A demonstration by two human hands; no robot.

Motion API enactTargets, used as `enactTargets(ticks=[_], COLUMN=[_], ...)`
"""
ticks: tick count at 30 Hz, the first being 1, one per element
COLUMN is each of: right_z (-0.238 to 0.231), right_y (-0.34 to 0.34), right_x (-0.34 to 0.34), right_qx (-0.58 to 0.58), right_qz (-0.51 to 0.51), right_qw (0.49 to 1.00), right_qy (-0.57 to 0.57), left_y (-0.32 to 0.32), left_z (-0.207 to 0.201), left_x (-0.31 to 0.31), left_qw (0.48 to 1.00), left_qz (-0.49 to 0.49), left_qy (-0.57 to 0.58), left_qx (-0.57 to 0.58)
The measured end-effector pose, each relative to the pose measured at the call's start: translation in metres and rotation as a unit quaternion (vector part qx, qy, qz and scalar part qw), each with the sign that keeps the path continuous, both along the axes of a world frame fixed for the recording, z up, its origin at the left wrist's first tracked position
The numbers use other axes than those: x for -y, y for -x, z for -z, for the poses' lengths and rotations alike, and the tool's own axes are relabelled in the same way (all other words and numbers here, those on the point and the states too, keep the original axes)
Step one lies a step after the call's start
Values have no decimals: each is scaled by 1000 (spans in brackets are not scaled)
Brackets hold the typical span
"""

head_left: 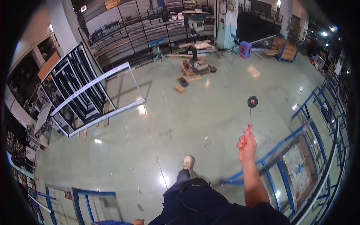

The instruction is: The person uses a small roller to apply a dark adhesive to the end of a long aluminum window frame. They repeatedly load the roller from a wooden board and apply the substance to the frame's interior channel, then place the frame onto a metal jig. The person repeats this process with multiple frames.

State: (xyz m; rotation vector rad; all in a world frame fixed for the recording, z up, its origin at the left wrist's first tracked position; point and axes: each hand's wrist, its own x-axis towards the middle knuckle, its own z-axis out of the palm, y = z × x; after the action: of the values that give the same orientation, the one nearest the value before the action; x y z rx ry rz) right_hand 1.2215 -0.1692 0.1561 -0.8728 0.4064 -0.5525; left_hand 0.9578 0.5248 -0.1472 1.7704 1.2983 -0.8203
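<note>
My right hand [248,144] is closed around a pair of red-handled pliers [245,139], held out in front of me with the small dark tip pointing away. Beyond the tip, a dark round object with a reddish middle [252,101] appears over the floor. A thin dark strand [250,112] trails from it toward the pliers; whether the two touch I cannot tell. Only a sliver of my left hand [139,222] shows at the lower edge, beside something blue [112,222]. Its fingers are mostly hidden.
White and black frames [86,90] lean at the left. Blue metal racks stand on the right [270,180] and lower left [80,206]. Ahead are wood blocks [179,88], a green stand [160,56], a blue-and-red stool [245,50] and a wooden cart [287,48].
</note>
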Motion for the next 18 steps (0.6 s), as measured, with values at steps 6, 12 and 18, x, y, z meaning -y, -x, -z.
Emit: enactTargets(ticks=[6,12,18], right_z=[29,50,120], right_y=[-117,-168,-219], right_x=[109,235,406], right_qx=[-60,-127,-163], right_qz=[97,283,392], right_qw=[993,950,905], right_qy=[3,-17,-34], left_y=[-353,-863,-1081], left_z=[34,-84,-171], left_x=[122,385,752], left_qw=[913,797,635], left_qz=[389,482,481], left_qy=[-116,-77,-4], left_qx=[39,357,604])
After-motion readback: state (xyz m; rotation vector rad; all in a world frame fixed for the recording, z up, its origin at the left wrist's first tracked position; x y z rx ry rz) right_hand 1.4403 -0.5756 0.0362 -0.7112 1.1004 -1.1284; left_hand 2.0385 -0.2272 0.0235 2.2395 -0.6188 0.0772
